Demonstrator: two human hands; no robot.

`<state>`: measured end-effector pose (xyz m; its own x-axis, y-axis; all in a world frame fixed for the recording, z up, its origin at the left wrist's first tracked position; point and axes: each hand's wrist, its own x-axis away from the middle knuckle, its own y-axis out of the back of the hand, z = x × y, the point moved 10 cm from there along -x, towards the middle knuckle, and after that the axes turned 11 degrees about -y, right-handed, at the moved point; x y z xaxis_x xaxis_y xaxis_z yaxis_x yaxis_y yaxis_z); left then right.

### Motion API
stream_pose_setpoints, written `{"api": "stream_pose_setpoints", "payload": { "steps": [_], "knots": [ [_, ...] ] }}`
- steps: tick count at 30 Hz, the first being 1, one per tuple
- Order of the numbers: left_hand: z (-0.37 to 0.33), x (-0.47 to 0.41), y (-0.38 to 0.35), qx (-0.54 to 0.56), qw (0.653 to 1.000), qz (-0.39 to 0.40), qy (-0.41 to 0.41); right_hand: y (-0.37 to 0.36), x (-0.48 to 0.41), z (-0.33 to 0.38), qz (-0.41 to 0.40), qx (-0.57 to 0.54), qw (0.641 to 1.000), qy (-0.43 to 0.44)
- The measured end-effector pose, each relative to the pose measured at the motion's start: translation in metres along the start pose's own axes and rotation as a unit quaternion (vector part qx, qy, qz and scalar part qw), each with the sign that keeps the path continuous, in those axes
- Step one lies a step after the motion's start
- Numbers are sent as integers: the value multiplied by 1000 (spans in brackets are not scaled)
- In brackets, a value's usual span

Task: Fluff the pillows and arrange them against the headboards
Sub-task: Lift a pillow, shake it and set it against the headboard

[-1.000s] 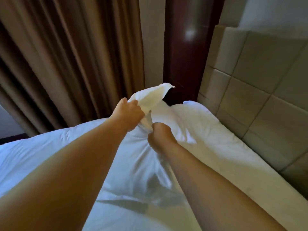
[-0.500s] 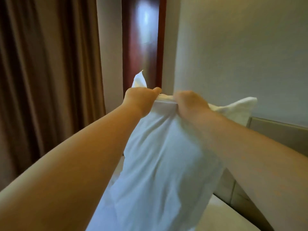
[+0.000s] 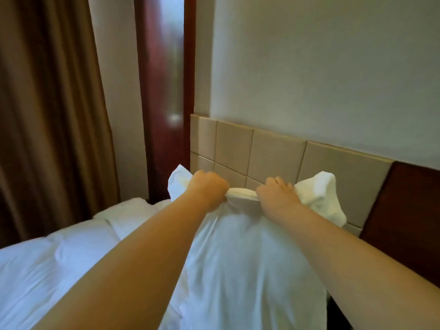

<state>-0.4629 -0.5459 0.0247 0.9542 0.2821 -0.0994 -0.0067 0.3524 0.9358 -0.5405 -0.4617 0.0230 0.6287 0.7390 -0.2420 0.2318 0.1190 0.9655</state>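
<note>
A white pillow (image 3: 240,265) hangs upright in front of me, held by its bunched top edge. My left hand (image 3: 208,188) grips that edge near the left corner. My right hand (image 3: 277,194) grips it a short way to the right, with the right corner flopping out beyond it. The beige padded headboard (image 3: 273,151) with square panels stands just behind the pillow. The pillow's lower part runs out of view at the bottom.
The bed (image 3: 47,265) with white bedding spreads to the left. A brown curtain (image 3: 47,103) hangs at the left. A dark red wooden post (image 3: 164,91) stands by the headboard's left end, and a dark wooden panel (image 3: 404,215) at its right.
Both hands lifted the pillow off the bed by its top edge, then brought it lower and in front of the headboard. My hands have spread slightly apart.
</note>
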Motion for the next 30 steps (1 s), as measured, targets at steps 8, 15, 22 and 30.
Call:
{"api": "stream_pose_setpoints", "payload": {
  "steps": [8, 15, 22, 30],
  "knots": [
    [-83, -42, -84, 179, 968, 177, -9, -101, -1, -61, 148, -104, 984, 2],
    [-85, -21, -120, 47, 966, 256, 11, -124, 17, -36, 221, -151, 961, 69],
    [-86, -26, -131, 43, 971, 235, -6, -138, 15, -23, 244, -123, 958, 90],
    [-79, -22, -171, 121, 961, 248, -12, -183, 4, -16, 284, 3, 951, 124]
  ]
}}
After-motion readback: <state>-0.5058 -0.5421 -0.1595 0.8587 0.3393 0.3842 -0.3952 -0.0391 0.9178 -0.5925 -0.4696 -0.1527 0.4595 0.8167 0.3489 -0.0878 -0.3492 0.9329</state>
